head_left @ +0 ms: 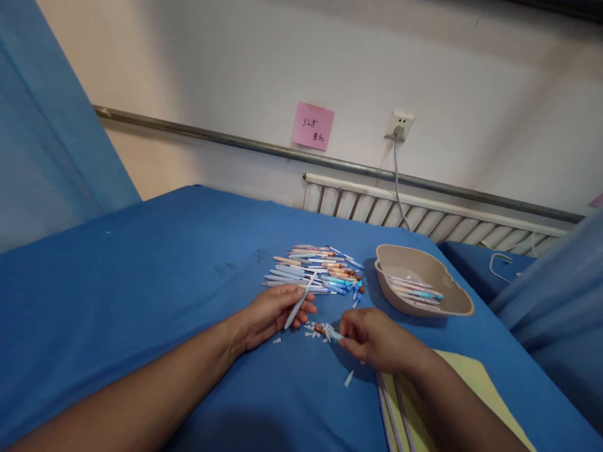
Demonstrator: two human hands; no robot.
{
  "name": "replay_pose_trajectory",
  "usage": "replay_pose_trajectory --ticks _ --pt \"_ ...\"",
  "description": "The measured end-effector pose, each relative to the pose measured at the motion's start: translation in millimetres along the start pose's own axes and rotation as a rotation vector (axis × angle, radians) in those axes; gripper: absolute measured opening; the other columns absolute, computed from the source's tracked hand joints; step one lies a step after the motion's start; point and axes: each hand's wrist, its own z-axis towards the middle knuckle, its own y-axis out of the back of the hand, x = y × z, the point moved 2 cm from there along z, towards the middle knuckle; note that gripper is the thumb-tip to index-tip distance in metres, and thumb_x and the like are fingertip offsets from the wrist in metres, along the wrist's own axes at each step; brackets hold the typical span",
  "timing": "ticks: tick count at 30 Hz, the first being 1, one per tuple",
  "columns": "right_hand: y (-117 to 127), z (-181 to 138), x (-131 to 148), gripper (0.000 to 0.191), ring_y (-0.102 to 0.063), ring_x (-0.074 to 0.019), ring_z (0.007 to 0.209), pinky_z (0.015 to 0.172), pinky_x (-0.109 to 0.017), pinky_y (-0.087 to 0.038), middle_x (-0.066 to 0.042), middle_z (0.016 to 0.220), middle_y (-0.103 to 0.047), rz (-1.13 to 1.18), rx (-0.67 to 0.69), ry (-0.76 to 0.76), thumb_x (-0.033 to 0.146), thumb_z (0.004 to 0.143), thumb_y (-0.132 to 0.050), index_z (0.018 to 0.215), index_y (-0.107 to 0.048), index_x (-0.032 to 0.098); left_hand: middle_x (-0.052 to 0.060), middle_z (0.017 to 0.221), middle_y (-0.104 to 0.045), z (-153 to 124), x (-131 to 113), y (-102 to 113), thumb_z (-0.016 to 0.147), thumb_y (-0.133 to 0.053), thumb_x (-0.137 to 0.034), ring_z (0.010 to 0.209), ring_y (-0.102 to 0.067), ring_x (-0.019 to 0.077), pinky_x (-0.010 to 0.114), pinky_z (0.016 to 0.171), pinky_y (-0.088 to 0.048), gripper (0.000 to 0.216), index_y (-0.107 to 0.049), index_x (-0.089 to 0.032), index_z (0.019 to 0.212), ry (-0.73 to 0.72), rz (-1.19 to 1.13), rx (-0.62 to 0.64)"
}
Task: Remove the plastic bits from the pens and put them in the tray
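Note:
My left hand [272,314] rests on the blue cloth and grips a slim white-blue pen barrel [298,302] between thumb and fingers, the barrel slanting up to the right. My right hand [374,339] pinches a small light-blue pen part [335,335] at its fingertips, just right of a scatter of tiny white and orange pen pieces [315,330]. Behind both hands lies a pile of several pens [315,271] in blue, white and orange. A beige tray [452,304] to the right holds a few pens [417,290].
The blue-covered table [141,295] stretches left. A yellow sheet [475,383] and thin rods [391,408] lie under my right forearm. Along the wall run a radiator [424,216], a metal rail, a socket [399,125] with a cable, and a pink note [313,126].

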Motion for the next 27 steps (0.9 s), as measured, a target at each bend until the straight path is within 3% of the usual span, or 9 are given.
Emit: replay_pose_trajectory --ticks 5,10,16,27 --pt "3 12 -6 0.017 -0.047 -0.0107 0.059 0.054 -0.021 -0.038 0.002 0.066 -0.055 0.447 -0.250 0.043 0.035 0.083 -0.057 0.076 -0.054 0.019 0.008 0.078 -0.070 -1 -1 0 0.080 -0.065 -0.033 0.056 -0.059 0.0105 0.021 0.054 -0.045 0.025 -0.064 -0.011 0.091 -0.010 0.035 0.006" --pt "-6 24 -19 0.031 -0.056 -0.0134 0.058 0.056 -0.027 -0.047 0.002 0.067 -0.060 0.885 -0.234 -0.018 0.050 0.079 -0.061 0.085 -0.050 0.021 0.004 0.077 -0.068 -1 -1 -2 0.075 -0.070 -0.039 0.056 -0.055 0.0085 0.020 0.052 -0.040 0.029 -0.062 -0.013 0.085 -0.094 0.185 0.034" --pt "0 27 -31 0.027 -0.047 -0.0095 0.051 0.051 -0.022 -0.039 0.005 0.056 -0.051 0.790 -0.422 -0.052 0.044 0.076 -0.065 0.082 -0.060 0.018 0.001 0.068 -0.064 1 1 -5 0.068 -0.072 -0.045 0.052 -0.050 0.0079 0.019 0.050 -0.038 0.036 -0.063 -0.013 0.083 -0.151 0.482 0.015" --pt "0 26 -27 0.024 -0.047 -0.0097 0.052 0.051 -0.022 -0.039 0.003 0.061 -0.052 0.761 -0.406 -0.050 0.040 0.074 -0.067 0.080 -0.062 0.018 -0.003 0.058 -0.058 -2 -1 -8 0.069 -0.069 -0.047 0.049 -0.046 0.0080 0.018 0.048 -0.035 0.034 -0.065 -0.014 0.079 -0.157 0.609 0.004"
